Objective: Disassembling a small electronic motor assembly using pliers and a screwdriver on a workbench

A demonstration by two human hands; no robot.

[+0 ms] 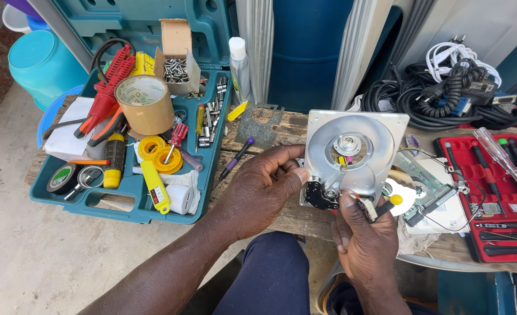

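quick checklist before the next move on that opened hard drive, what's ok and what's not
1. Drive steadied: ok. The left hand grips the left edge of the hard drive.
2. Tool in hand: ok. The right hand holds a small screwdriver with a yellow cap near the black arm assembly.
3. Tip seated on a screw: cannot tell, the tip is hidden by the fingers.
4. Platter exposed and unobstructed: ok, the shiny disc is open to view.
5. Support under drive: not ok, it is tilted up off the wooden bench.
6. Spare drivers close by: ok, the red tool tray lies to the right.
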